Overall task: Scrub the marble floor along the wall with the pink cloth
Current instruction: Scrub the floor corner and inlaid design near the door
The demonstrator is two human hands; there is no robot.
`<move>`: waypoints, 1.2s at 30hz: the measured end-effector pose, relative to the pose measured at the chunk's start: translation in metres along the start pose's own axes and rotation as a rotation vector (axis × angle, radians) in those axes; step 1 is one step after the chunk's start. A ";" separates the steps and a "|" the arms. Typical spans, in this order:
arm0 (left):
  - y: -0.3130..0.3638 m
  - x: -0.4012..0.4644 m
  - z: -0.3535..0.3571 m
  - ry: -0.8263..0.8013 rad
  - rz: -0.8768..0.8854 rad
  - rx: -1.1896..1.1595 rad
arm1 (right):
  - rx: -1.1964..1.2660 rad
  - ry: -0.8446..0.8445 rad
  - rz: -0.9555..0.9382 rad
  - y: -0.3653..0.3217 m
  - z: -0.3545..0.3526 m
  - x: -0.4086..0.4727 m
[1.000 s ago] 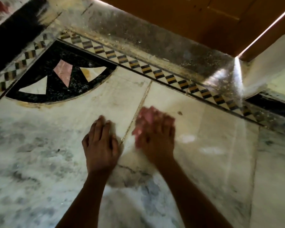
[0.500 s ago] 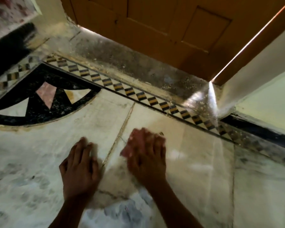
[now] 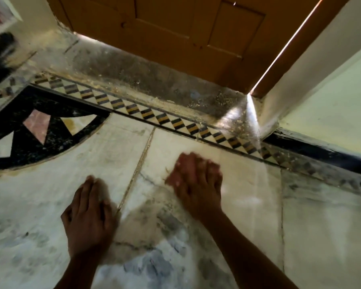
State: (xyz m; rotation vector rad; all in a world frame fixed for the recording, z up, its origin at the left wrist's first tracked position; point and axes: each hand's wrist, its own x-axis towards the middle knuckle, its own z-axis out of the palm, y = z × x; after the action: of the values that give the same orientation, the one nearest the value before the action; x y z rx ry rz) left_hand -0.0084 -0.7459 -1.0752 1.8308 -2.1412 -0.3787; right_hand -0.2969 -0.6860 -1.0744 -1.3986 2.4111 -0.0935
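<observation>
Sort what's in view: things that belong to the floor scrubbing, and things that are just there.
In the job:
- right hand, pressing the pink cloth
- left hand, flat on the floor
- marble floor
- wall, with its black skirting

Just there:
- wooden door
- patterned border
- black inlay
- gritty threshold

Marble floor point(image 3: 321, 236): polished white stone with grey veining, glossy where light falls at right. Inlaid border strip point(image 3: 154, 116): smooth black, yellow and white stone. Threshold slab point(image 3: 154, 76): grey stone, dusty and gritty. Door point(image 3: 175, 28): orange-brown wood, matt. Pink cloth point(image 3: 181, 165): soft fabric, blurred under the right hand point(image 3: 198, 184).
</observation>
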 end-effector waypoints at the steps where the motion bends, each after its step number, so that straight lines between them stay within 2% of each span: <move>1: -0.001 -0.001 0.000 0.000 0.005 0.003 | -0.049 -0.043 -0.095 0.015 0.000 -0.023; 3: 0.001 -0.002 0.000 0.001 0.000 0.008 | -0.045 -0.097 -0.041 0.056 -0.005 -0.051; 5: 0.001 -0.002 0.002 -0.005 0.000 0.016 | 0.034 -0.008 0.225 0.082 -0.014 -0.043; 7: -0.001 -0.001 0.004 -0.018 0.000 0.022 | 0.164 0.099 0.490 0.071 -0.019 -0.004; 9: -0.003 -0.001 0.005 -0.008 -0.007 0.015 | 0.304 0.176 0.616 0.032 -0.022 0.043; 11: -0.001 0.000 0.004 0.007 -0.007 0.001 | 0.262 0.153 0.486 -0.011 -0.021 0.070; 13: -0.002 0.001 0.001 0.016 -0.011 -0.003 | 0.128 0.063 0.132 -0.042 -0.013 0.056; 14: -0.002 0.000 0.002 0.009 -0.006 0.002 | 0.086 0.029 -0.015 -0.045 -0.004 0.034; 16: -0.003 0.000 0.003 -0.002 -0.006 0.015 | 0.026 0.008 -0.167 -0.031 0.013 -0.011; 18: -0.004 0.000 0.004 0.001 -0.004 0.029 | -0.013 0.024 -0.119 -0.004 0.015 -0.035; 20: -0.008 0.001 0.006 -0.003 0.000 0.037 | -0.017 0.031 0.071 0.009 0.007 -0.019; 23: -0.008 -0.001 0.008 0.023 0.027 0.036 | 0.111 0.103 0.312 -0.028 -0.007 0.044; 25: -0.009 -0.001 0.006 0.034 0.025 0.030 | 0.146 0.027 0.255 -0.075 -0.008 0.077; 28: -0.009 0.001 0.005 0.037 0.018 0.021 | 0.032 -0.054 -0.083 -0.122 0.013 0.053; 30: -0.007 -0.002 -0.001 0.048 0.010 -0.018 | -0.050 -0.048 -0.265 -0.116 0.029 0.003; 31: -0.010 -0.002 -0.004 0.055 0.033 -0.062 | -0.056 -0.027 -0.290 -0.102 0.034 -0.020; 33: -0.026 0.003 -0.009 0.069 0.088 -0.145 | -0.058 -0.035 -0.198 -0.074 0.031 -0.035; 36: -0.076 0.026 -0.019 0.110 0.023 0.005 | 0.018 -0.089 0.055 -0.071 0.022 0.009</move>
State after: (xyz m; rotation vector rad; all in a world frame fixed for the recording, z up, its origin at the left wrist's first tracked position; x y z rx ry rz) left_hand 0.0642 -0.7830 -1.0851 1.7849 -2.0895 -0.2614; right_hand -0.2347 -0.7274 -1.0815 -1.3002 2.3675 -0.0379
